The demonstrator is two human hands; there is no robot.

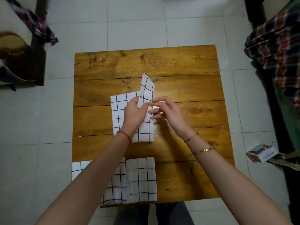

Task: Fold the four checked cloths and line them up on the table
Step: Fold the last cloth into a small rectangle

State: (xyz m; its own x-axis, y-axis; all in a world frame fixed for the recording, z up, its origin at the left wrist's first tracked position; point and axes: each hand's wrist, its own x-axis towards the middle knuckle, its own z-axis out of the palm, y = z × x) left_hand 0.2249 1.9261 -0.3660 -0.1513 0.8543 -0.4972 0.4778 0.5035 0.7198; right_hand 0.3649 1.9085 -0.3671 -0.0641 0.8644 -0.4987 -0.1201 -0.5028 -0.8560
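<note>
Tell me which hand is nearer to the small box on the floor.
Right. The right hand is over the table's middle, on the small box side; the left hand is farther off, gripping the checked cloth.

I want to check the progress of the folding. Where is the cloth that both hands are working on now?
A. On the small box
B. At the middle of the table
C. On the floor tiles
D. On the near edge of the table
B: the left hand and right hand hold the checked cloth over the middle of the wooden table.
</note>
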